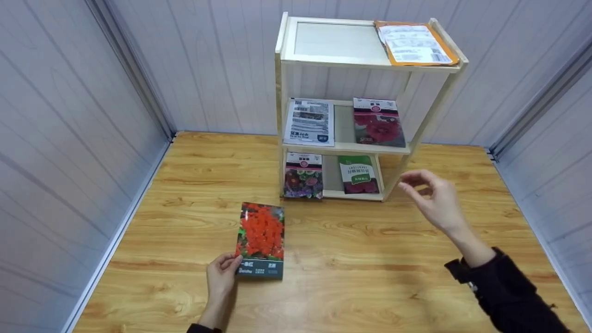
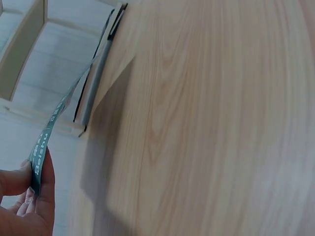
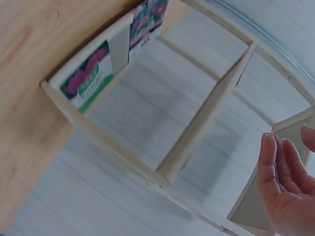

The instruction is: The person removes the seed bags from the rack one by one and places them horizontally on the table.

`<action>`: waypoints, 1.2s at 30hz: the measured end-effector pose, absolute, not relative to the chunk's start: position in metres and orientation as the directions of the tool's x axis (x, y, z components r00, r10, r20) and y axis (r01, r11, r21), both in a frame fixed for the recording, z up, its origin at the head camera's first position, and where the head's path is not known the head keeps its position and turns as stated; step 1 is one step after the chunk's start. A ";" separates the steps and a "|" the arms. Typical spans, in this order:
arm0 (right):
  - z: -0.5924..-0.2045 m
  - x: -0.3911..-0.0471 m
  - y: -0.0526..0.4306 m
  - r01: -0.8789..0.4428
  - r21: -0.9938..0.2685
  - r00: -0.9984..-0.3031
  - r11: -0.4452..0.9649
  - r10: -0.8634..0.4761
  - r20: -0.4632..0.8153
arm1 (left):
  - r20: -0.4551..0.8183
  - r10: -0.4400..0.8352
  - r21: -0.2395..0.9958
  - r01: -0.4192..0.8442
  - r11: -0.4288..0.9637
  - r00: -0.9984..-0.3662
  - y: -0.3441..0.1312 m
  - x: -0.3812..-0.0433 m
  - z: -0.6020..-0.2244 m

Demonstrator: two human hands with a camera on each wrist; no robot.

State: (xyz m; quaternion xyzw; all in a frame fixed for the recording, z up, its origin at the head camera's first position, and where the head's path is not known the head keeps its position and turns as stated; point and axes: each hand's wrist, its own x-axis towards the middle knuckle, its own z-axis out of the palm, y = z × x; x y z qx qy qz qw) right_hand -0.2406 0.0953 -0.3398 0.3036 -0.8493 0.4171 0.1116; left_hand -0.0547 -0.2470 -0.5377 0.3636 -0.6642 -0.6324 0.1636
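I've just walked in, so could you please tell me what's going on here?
A person's left hand pinches a flat, rectangular packet with red flowers and a dark green band, above the wood-grain floor. The right hand holds nothing, near a pale wooden shelf unit. Its middle tier and bottom tier each bear two flat printed packets, and an orange and white envelope lies on top.

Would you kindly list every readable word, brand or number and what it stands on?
"Beishu": on the red-flower packet held in the left hand.
"一串红", apparently: same packet, above "Beishu".
Too small or blurred to read: print on the white-labelled orange mailer, text-covered packet, pink-flower packet, mixed-flower packet, green-and-white packet.
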 end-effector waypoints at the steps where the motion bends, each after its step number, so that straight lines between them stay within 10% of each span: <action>1: -0.338 -0.246 0.097 -0.612 -0.634 -0.788 0.472 -0.427 0.443 | -0.252 -0.692 0.955 -0.291 -0.063 -0.676 -0.252 -0.054 -0.537; 36: -0.159 -0.329 0.075 -0.406 -0.557 -0.900 0.725 -0.209 0.383 | -0.144 -0.780 0.809 -0.526 0.261 -0.610 -0.329 -0.023 -0.547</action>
